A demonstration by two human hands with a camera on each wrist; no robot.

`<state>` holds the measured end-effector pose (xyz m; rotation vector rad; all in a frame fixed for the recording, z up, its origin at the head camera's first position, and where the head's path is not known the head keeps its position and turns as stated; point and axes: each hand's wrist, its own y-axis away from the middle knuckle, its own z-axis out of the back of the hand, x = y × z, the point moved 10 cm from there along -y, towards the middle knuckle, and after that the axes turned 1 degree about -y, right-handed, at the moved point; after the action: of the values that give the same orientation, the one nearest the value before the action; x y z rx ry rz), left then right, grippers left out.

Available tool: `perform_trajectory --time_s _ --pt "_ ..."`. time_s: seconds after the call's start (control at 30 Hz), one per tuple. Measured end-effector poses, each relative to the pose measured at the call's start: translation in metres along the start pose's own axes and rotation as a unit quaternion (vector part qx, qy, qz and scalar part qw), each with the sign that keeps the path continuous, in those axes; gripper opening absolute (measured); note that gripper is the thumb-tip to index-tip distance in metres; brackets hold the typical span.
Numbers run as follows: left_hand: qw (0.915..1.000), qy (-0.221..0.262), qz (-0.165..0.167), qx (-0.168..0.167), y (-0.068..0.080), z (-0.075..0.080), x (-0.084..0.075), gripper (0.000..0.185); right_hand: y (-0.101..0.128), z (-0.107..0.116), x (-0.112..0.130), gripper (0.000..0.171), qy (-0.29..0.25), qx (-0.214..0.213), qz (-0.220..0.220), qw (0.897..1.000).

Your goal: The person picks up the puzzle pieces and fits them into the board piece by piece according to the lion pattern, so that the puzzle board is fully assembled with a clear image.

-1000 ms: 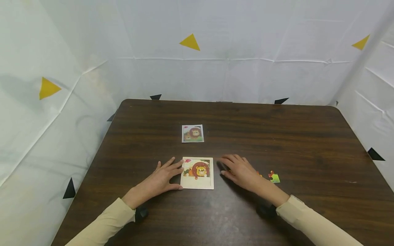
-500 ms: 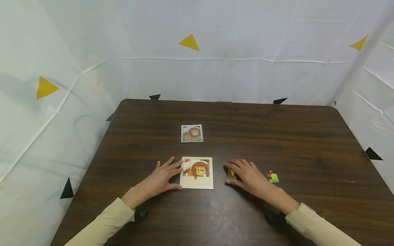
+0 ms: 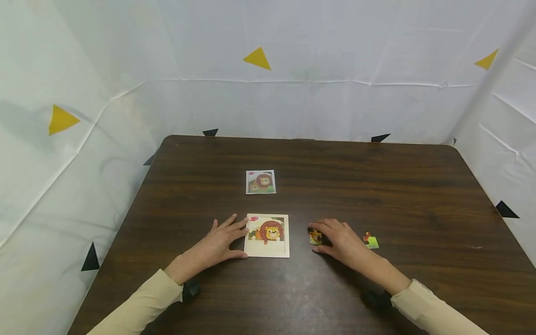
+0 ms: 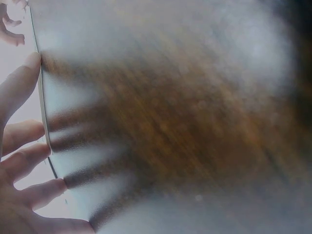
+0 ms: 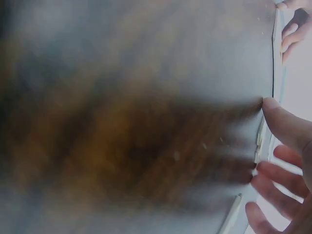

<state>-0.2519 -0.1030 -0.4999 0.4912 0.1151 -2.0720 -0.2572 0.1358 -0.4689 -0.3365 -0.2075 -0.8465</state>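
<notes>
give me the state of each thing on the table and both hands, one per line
puzzle board: flat on the table, lion picture partly filled, bottom row bare
reference card: flat, face up, untouched, beyond the board
orange piece: loose on the table, at the right fingertips
green piece: loose, apart from the hands
left hand: fingers straight, touching the board's left edge
right hand: fingers curled over the orange piece
table: dark wood, bearing it all

Puzzle board: square lion puzzle board [image 3: 267,236] lies on dark wooden table [image 3: 418,200].
Reference card: small lion picture card [image 3: 261,182] behind board.
Loose pieces: orange puzzle piece [image 3: 315,237], green-and-red puzzle piece [image 3: 371,241], right of board.
</notes>
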Motion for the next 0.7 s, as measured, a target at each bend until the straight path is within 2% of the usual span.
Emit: perform_trajectory --time_s 0.27,0.7 --pt "1.0000 0.002 -0.003 -0.002 0.0004 0.0003 -0.0002 0.069 0.0026 0.0040 -0.0010 0.052 -0.007 -0.024 -0.002 1.000" --pt "1.0000 0.002 -0.004 -0.007 0.0002 0.0001 0.0000 0.069 0.0029 0.0053 0.0043 0.041 -0.010 -0.057 0.037 0.998"
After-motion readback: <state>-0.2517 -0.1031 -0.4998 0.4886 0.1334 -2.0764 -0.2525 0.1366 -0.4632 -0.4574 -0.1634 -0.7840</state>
